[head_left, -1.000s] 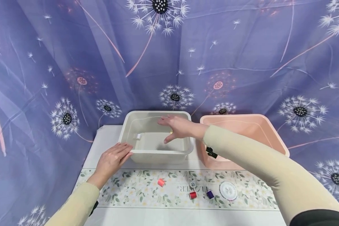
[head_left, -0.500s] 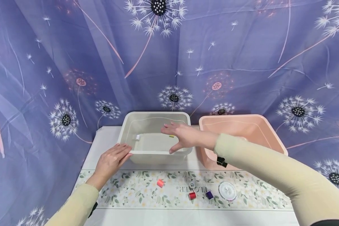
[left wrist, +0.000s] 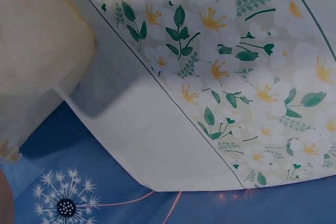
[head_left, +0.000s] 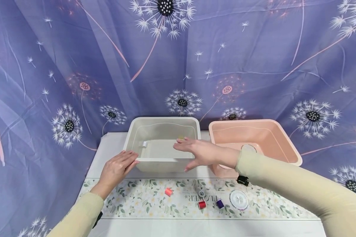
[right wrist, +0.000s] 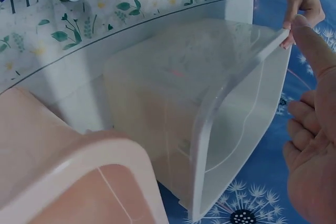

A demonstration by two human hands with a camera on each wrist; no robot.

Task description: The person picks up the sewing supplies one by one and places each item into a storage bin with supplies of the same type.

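Observation:
My left hand (head_left: 117, 168) rests on the front left corner of a pale grey plastic bin (head_left: 163, 160), fingers laid over the rim. Above that bin's right side my right hand (head_left: 204, 152) hovers with spread fingers and holds nothing. Inside the bin a white thread spool (head_left: 144, 144) lies at the left, and a small blurred yellow thing (head_left: 181, 138) shows just beyond my right fingertips. In the right wrist view my right hand (right wrist: 315, 135) is apart from the grey bin (right wrist: 157, 103), and the left hand (right wrist: 304, 6) touches its far corner.
A pink bin (head_left: 287, 140) stands at the right, with a round pin wheel (head_left: 249, 148) inside, partly behind my sleeve. On the flowered cloth lie an orange spool (head_left: 168, 192), a greyish spool (head_left: 201, 194), a red spool (head_left: 202, 204), a purple spool (head_left: 220, 204) and another pin wheel (head_left: 238, 200).
My right hand has drawn back to the right and toward me, from over the bin's middle to its right side. The pin wheel in the pink bin has come into view. My left hand stays put.

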